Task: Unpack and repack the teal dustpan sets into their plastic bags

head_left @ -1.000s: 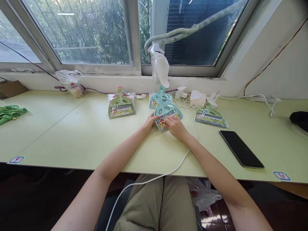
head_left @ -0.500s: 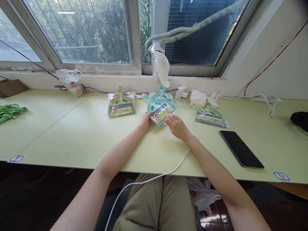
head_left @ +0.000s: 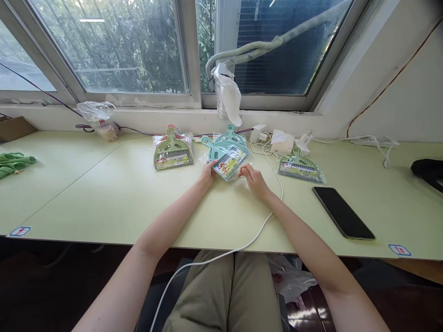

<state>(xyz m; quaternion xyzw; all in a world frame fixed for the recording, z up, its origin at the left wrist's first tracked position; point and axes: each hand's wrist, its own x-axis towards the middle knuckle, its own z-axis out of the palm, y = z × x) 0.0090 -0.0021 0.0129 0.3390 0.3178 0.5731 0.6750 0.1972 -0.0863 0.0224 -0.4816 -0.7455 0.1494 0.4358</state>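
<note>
A person sits at a pale green desk (head_left: 104,193) below a window, both bare forearms reaching toward the centre of the frame. The left hand (head_left: 208,172) is closed on the lower left edge of a teal mini dustpan-and-brush set (head_left: 226,157) in clear plastic wrap, lifting that packet so it tilts off the desk, handle pointing to the upper left. The right hand (head_left: 254,179) sits just right of the packet, fingers curled loosely and open, fingertips at its crinkled wrap; whether they pinch it cannot be told. Just behind the held packet lies a second teal set (head_left: 231,136). To the left of centre rests a green dustpan set (head_left: 172,151), and to the right another green dustpan set (head_left: 300,166). A black smartphone (head_left: 342,213) lies face up at the right. A white cable (head_left: 221,253) runs from the chargers (head_left: 281,141) near the sill down off the desk edge.
</note>
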